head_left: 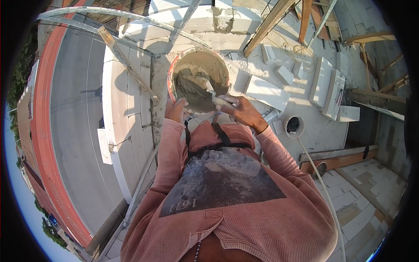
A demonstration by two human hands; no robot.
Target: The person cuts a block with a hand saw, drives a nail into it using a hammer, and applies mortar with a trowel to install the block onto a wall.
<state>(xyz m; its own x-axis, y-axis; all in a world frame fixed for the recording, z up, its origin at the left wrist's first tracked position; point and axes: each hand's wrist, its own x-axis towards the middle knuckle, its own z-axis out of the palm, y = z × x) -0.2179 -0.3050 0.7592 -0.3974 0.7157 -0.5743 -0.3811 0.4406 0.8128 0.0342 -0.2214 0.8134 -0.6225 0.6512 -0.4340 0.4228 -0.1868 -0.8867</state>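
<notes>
Just in front of my body stands a round bucket (pixel 170 75), its reddish rim caked with mortar. Wet grey-brown mortar (pixel 192 89) fills much of it and coats the inner wall. My left hand (pixel 176 110) grips the near left side of the rim, thumb on top. In my right hand (pixel 241 112) is the handle of a trowel (pixel 211 91), held over the near right side of the bucket. Mortar covers the trowel's metal neck; its blade is sunk in or hidden by the mortar.
Several white blocks (pixel 267 92) lie on the floor to the right. A small bucket (pixel 293 126) with dark contents stands near my right arm, beside a pale hose (pixel 321 179). A low block wall (pixel 120 100) runs along the left. Wooden props (pixel 268 26) lean ahead.
</notes>
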